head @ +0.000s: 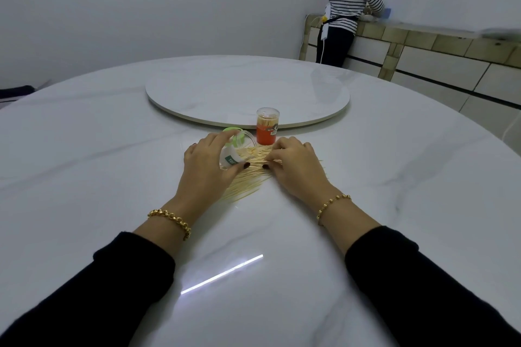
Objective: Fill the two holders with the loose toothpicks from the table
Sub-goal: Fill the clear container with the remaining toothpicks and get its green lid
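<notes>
Toothpicks lie lengthwise between both hands; right hand pinches some, left hand grips the tilted green-lidded holder.

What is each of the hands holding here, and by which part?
The left hand grips the tilted green-lidded holder around its clear body. The right hand pinches loose toothpicks from the pile on the table.
</notes>
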The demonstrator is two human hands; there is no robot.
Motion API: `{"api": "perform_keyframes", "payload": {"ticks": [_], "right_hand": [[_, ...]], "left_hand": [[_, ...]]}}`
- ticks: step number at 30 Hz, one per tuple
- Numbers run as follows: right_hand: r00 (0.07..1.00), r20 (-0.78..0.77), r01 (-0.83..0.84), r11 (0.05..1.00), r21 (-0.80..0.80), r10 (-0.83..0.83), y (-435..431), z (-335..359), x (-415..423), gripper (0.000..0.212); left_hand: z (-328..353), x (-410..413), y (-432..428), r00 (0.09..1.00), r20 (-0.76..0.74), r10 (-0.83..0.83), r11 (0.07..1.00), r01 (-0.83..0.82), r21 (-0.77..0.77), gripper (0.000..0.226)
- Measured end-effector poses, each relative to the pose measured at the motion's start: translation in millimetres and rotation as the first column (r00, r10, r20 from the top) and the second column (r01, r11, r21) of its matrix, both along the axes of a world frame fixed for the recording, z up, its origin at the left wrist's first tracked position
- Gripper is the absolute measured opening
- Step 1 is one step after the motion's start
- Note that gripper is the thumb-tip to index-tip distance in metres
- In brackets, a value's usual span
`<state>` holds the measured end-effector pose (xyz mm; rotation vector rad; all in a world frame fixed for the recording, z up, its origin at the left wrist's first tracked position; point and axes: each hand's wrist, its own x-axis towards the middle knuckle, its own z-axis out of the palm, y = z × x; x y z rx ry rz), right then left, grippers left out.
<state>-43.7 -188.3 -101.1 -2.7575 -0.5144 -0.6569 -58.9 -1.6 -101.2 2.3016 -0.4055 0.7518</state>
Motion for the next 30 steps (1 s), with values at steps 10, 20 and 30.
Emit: {"api": "perform_keyframes", "payload": {"ticks": [10,20,30], "right_hand": [[0.988,0.045,0.141,0.978,0.153,-0.150,-10.2,3.0,4.8,0.021],[0.983,0.139,0.066,0.932,0.356,-0.123,-7.1,4.6,1.9,0.019],[0.988,0.150,-0.080,0.912,0.402,0.021,-1.8,0.6,2.0,0.020]], "left_hand": [[-0.5,2.6,2.8,0.997,-0.026,0.071,0.997,-0.072,-0.029,0.057],[-0.9,1.3,3.6,0.996,-0.073,0.060,0.998,-0.062,-0.027,0.058],[-0.5,0.2,0.9,0.997,-0.079,0.021,1.000,-0.022,-0.008,0.057]]}}
